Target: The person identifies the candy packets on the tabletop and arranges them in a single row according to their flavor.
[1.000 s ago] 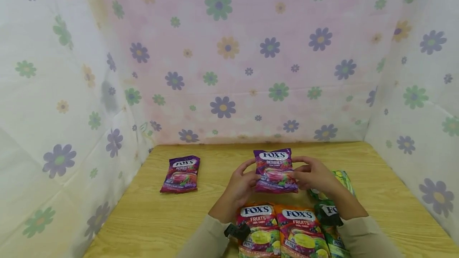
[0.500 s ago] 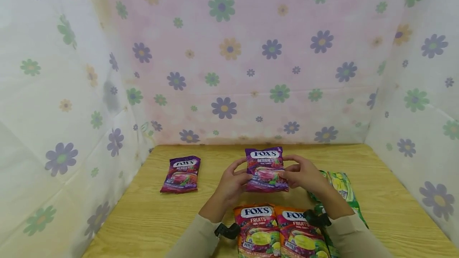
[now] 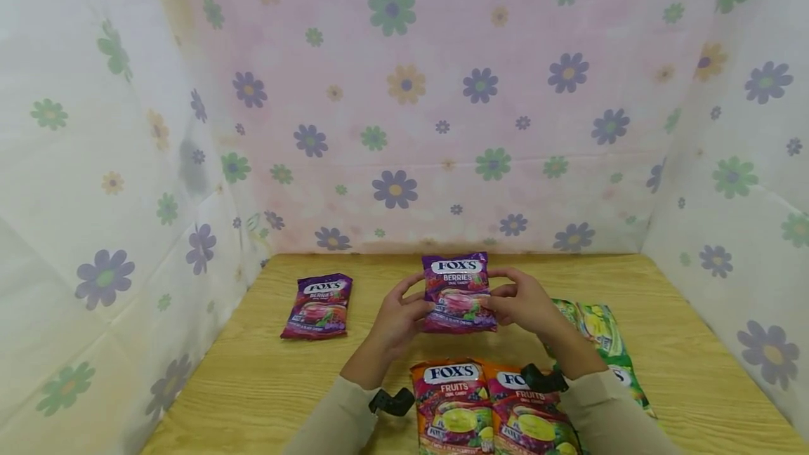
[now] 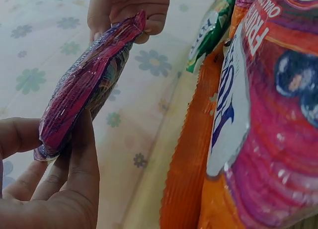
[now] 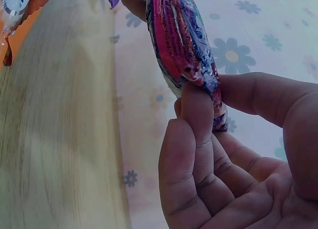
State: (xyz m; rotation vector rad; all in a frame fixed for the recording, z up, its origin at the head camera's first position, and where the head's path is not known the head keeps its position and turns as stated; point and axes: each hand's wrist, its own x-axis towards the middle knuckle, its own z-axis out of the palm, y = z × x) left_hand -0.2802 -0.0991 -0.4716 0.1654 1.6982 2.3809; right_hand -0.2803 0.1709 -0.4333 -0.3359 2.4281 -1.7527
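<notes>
A purple candy bag marked FOX'S Berries is held upright above the table, its printed front towards the head camera. My left hand pinches its left edge between thumb and fingers. On the opposite edge my right hand does the same. In the left wrist view the candy bag appears edge-on, with the left hand at its near end. The right wrist view shows the right hand with thumb and fingers on either side of the bag.
Another purple Berries bag lies at the table's left. Two orange Fruits bags, one on the left and one on the right, lie in front. Green bags lie at the right, partly behind the right arm. Flowered cloth walls surround the table.
Both hands have moved left together with the held candy bag, which also sits slightly higher in the head view. The bags on the table have stayed in place.
</notes>
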